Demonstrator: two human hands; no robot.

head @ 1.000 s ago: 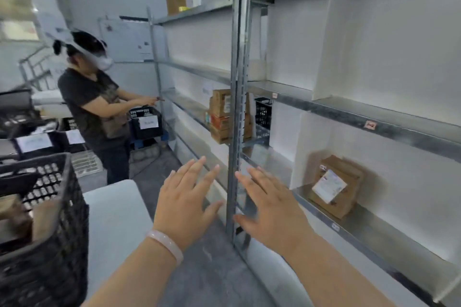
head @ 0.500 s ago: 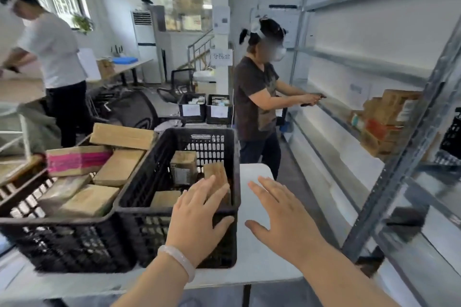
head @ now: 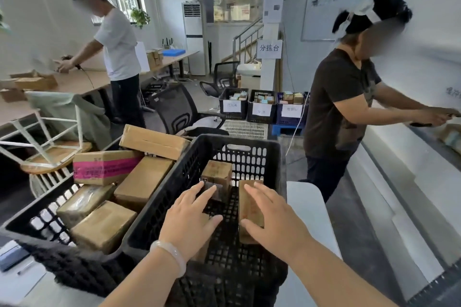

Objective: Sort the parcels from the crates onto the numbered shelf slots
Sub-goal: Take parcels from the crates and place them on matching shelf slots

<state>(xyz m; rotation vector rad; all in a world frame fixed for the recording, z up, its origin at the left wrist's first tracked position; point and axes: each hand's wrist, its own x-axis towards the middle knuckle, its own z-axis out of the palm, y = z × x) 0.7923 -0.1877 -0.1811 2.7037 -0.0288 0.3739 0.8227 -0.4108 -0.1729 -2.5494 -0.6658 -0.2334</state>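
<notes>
**Reaching for next parcel**

Hovering with left grip (head: 192, 222) and right grip (head: 270, 219) splayed wide, empty, inside black slatted plastic crate (head: 174, 182). Just beneath right grip: upright brown cardboard parcel (head: 245, 209). Probably light, stiff, tape-slick. Best clasped across broad flat faces.

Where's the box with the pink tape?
In the head view, the pink-taped box sits on the left, piled on brown parcels in the left crate.
</notes>
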